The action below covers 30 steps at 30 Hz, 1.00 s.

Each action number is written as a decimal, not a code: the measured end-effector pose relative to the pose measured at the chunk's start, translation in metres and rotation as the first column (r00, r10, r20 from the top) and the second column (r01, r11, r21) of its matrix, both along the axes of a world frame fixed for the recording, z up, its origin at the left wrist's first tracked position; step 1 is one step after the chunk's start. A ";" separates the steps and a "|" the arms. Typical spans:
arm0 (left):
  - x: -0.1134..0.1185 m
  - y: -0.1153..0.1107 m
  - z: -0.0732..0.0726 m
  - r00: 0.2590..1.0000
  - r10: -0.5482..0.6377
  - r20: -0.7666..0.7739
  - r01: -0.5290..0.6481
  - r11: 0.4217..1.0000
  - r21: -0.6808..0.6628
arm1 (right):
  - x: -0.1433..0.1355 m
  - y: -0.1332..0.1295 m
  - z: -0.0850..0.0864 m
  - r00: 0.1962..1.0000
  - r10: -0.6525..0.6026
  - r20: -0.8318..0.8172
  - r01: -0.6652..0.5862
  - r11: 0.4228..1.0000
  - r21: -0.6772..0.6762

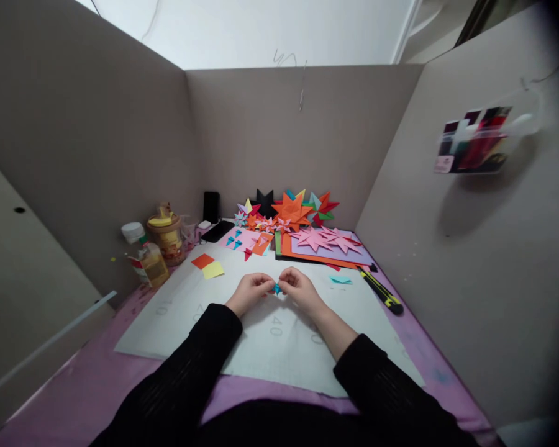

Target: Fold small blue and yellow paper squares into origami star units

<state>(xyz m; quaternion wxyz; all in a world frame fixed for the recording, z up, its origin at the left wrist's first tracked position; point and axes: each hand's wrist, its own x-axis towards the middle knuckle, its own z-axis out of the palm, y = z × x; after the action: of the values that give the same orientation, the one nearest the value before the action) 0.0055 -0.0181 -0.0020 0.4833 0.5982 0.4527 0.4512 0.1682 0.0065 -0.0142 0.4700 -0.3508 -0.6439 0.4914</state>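
Observation:
Between my two hands is a small folded piece of blue paper (pixel 277 288), held above the white sheet (pixel 242 366). My left hand (pixel 254 290) pinches its left side between thumb and fingers. On the other side my right hand (pixel 298 287) pinches it the same way. The fingertips hide much of the paper, so its exact shape does not show. A bit of red lies just under my left fingers. Ahead on the left are an orange square of paper (pixel 203 261) and a yellow square (pixel 213 269). A turquoise folded paper (pixel 340 280) lies to the right.
Folded paper stars (pixel 292 212) crowd the back, with pink stars (pixel 313 238) on a stack of coloured sheets (pixel 302 256). A yellow-black cutter knife (pixel 379 290) lies right. At left stand a glue bottle (pixel 149 261), a tub (pixel 166 239) and phones (pixel 218 231). Grey panels surround the table.

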 end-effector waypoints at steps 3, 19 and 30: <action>-0.001 0.003 -0.003 0.998 0.058 -0.012 -0.057 0.997 0.046 | -0.003 -0.001 0.000 0.999 -0.004 -0.052 0.003 1.000 -0.017; 0.002 0.002 -0.001 0.989 0.145 0.018 -0.146 0.987 0.062 | -0.005 -0.011 0.007 0.965 -0.199 0.171 0.154 0.958 0.243; 0.005 0.004 -0.005 0.987 0.129 0.098 -0.135 0.989 0.061 | -0.008 -0.015 0.009 0.929 -0.348 0.125 0.271 0.871 0.409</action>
<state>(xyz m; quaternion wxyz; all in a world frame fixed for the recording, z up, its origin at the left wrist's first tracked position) 0.0105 -0.0141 -0.0071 0.4526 0.5612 0.4527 0.5247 0.1603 -0.0090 -0.0047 0.5373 -0.3969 -0.7056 0.2366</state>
